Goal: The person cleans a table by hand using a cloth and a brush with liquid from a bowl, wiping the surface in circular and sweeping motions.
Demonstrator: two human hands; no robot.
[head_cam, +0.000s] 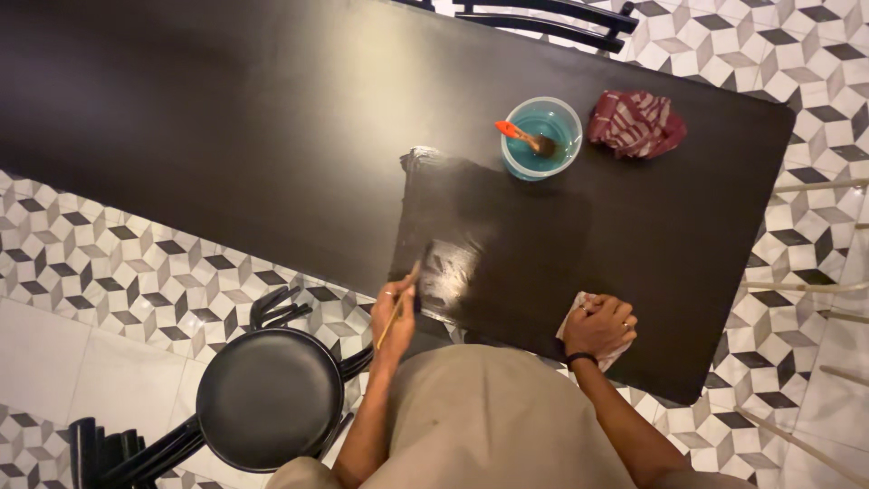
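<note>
Far left, black round stool [269, 398] on the patterned tile floor [118, 272], just beside the dark surface [226, 118]. Left hand [396, 312] at the near edge, grip clamped on a thin brush [399, 303] whose tip touches a wet shiny patch [448, 267] on the surface. Further back, clear blue bowl [541, 138] holds bluish liquid and a second brush with an orange handle [523, 136] leaning inside, bristles down. Right of it, a crumpled red striped cloth [635, 122], near but apart from the bowl. Right hand [599, 328] at the near edge, grip closed on a pale rag [574, 319] pressed to the surface. Dark chair [543, 23] at the far side.
</note>
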